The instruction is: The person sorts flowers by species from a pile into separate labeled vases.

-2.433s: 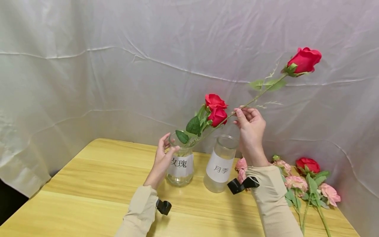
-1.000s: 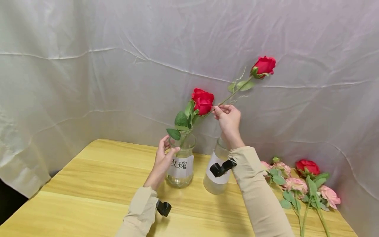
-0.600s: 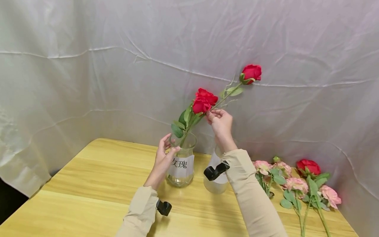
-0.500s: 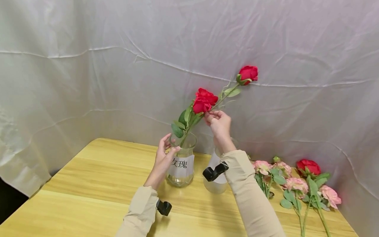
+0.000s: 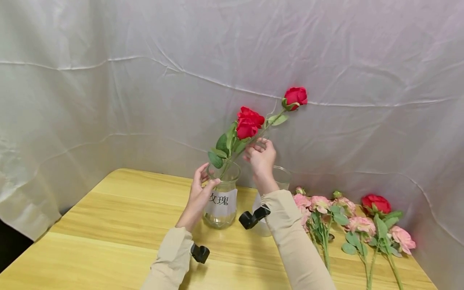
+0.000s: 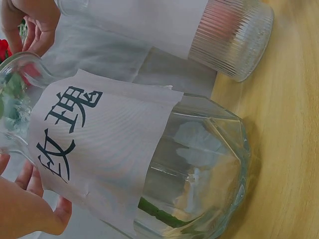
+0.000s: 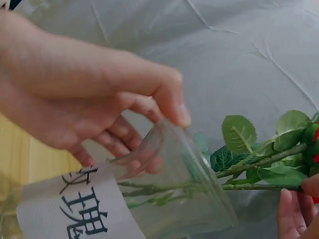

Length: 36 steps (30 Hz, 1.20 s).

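Observation:
My left hand (image 5: 199, 193) holds the neck of a clear glass vase (image 5: 221, 221) with a white paper label, thumb and fingers curled about it. Red roses (image 5: 250, 123) stand in this vase, leaning right. One green stem (image 6: 162, 215) reaches low inside the glass in the left wrist view. Above and right of the rim, my right hand (image 5: 262, 161) pinches the stem of a longer red rose (image 5: 295, 98), which slants down to the left into the vase mouth. In the right wrist view its fingertips (image 7: 286, 206) touch the stem just outside the rim.
A second labelled glass vase (image 5: 283, 176), ribbed near its base, stands just right, partly behind my right forearm. Pink flowers (image 5: 360, 225) and a red rose (image 5: 376, 204) lie on the right of the wooden table (image 5: 108, 225). A grey curtain (image 5: 181, 100) hangs behind.
My right hand has moved left and down, carrying the long rose deeper toward the vase. The rose head has come closer to the other roses. My left hand has stayed on the vase.

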Each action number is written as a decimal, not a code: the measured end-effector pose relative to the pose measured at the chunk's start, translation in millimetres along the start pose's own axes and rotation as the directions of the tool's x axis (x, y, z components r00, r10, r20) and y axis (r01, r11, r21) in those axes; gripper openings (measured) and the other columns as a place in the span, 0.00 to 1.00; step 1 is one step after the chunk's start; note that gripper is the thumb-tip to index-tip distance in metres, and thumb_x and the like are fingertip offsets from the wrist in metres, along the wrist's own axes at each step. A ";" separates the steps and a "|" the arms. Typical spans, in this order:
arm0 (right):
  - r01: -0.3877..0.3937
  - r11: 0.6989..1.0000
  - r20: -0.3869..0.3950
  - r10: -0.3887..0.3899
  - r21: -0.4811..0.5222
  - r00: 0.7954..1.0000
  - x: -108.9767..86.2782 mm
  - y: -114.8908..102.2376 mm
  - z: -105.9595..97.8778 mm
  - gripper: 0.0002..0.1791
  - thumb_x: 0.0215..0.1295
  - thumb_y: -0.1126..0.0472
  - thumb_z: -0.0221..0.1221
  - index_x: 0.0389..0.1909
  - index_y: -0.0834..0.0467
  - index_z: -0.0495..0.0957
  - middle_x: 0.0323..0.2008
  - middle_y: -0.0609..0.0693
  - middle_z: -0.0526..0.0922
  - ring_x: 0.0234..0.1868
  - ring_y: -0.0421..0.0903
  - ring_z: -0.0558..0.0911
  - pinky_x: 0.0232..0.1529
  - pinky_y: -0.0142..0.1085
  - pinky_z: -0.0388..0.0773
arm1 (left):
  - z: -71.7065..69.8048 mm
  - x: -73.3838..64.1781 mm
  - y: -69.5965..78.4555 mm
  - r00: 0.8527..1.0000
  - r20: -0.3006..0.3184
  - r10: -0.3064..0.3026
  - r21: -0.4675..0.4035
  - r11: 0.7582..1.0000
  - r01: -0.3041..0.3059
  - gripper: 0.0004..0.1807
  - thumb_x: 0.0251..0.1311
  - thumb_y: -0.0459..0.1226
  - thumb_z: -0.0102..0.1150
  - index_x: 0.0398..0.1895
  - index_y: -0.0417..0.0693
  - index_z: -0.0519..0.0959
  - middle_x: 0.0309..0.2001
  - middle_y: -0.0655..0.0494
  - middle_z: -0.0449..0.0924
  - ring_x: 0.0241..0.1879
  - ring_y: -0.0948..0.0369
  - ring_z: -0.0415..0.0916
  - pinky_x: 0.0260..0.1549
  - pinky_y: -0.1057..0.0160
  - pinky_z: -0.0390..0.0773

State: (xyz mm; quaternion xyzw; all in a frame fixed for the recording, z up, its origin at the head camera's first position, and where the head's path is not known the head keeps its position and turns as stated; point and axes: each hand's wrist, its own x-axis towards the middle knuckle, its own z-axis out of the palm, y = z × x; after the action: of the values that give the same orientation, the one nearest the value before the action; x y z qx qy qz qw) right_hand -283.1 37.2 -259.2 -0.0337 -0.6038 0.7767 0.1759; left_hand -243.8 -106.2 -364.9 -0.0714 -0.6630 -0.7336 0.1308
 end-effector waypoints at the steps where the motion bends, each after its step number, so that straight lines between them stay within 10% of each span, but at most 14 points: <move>1: 0.007 1.000 -0.007 -0.007 -0.015 1.000 -0.8 -0.3 -0.2 0.16 0.61 0.78 0.54 0.46 0.60 0.66 0.33 0.53 0.76 0.32 0.48 0.81 0.23 0.29 0.78 | 0.5 0.0 0.1 1.000 0.000 0.000 0.000 1.000 0.000 0.37 0.60 0.34 0.55 0.73 0.45 0.54 0.64 0.40 0.62 0.64 0.47 0.55 0.62 0.45 0.57; 36: 0.044 0.995 -0.045 -0.040 0.092 0.998 -49.0 42.4 -7.0 0.03 0.64 0.73 0.58 0.36 0.70 0.77 0.31 0.52 0.79 0.32 0.41 0.78 0.31 0.28 0.78 | -4.7 1.3 -1.4 1.000 0.000 0.023 -0.004 1.000 -0.023 0.36 0.62 0.31 0.54 0.72 0.43 0.54 0.63 0.36 0.62 0.62 0.47 0.58 0.61 0.46 0.59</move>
State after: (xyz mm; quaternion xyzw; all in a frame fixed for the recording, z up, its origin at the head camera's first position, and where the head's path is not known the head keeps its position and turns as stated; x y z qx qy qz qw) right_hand -245.3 19.4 -309.2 -0.0297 -0.5638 0.7991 0.2066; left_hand -245.1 -110.9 -366.4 -0.0793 -0.6607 -0.7334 0.1388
